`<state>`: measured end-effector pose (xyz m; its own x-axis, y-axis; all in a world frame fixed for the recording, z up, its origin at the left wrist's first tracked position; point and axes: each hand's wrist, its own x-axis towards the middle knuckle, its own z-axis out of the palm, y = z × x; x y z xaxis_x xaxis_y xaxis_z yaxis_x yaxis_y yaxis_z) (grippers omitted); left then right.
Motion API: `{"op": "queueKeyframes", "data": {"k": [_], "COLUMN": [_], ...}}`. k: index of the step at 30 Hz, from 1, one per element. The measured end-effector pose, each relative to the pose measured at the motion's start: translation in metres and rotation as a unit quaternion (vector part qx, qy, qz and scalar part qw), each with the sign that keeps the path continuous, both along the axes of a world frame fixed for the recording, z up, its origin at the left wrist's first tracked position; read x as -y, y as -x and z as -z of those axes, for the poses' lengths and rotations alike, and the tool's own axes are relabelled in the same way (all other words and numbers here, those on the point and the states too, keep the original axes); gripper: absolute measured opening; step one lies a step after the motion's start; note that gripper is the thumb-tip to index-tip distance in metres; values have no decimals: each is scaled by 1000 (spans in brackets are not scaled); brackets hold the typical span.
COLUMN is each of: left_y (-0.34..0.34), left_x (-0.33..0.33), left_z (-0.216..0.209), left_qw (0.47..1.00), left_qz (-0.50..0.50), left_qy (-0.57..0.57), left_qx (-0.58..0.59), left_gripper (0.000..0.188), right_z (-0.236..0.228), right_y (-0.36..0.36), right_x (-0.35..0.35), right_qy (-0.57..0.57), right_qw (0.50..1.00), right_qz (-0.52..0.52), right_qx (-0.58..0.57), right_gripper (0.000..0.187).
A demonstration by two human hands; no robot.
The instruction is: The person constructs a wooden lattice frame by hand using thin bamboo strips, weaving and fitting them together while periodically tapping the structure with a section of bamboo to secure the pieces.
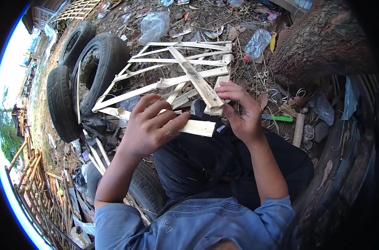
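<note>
A lattice of pale split bamboo strips (145,89) lies ahead of my legs, its pieces crossing at several points. My left hand (150,125) is closed over a flat bamboo strip (201,128) at the lattice's near side, the strip's cut end sticking out to the right. On the other side my right hand (243,114) pinches the frame's near right corner between thumb and fingers. A thicker bamboo piece (193,77) slants across the lattice and ends by that hand. Part of the near strip is hidden under my left hand.
Old tyres (102,62) stand at the left, and another tyre (150,187) lies beside my leg. A green-handled knife (283,118) rests on the ground at the right, below a thick tree trunk (318,41). Plastic bags (154,27) and leaves litter the soil.
</note>
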<state>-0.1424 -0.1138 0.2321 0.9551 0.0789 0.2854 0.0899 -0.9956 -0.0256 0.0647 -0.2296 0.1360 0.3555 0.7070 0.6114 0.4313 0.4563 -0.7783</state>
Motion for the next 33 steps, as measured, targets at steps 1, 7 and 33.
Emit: {"op": "queueKeyframes", "data": {"k": [1,7,33], "left_y": [0,4,-9], "left_x": [2,10,0], "left_z": [5,21,1], "left_qw": [1000,999,997], "left_qz": [3,-26,-58], "left_qy": [2,26,48], "left_qx": [-3,-5,12], "left_gripper": [36,32,37], "right_z": [3,18,-10], "right_y": [1,8,-3], "right_x": [3,12,1], "right_qy": [5,16,-20], "right_qw": [1000,999,992], "right_qz": [-3,-10,-73], "right_qx": [0,-40,-101], "right_gripper": [15,15,22]}}
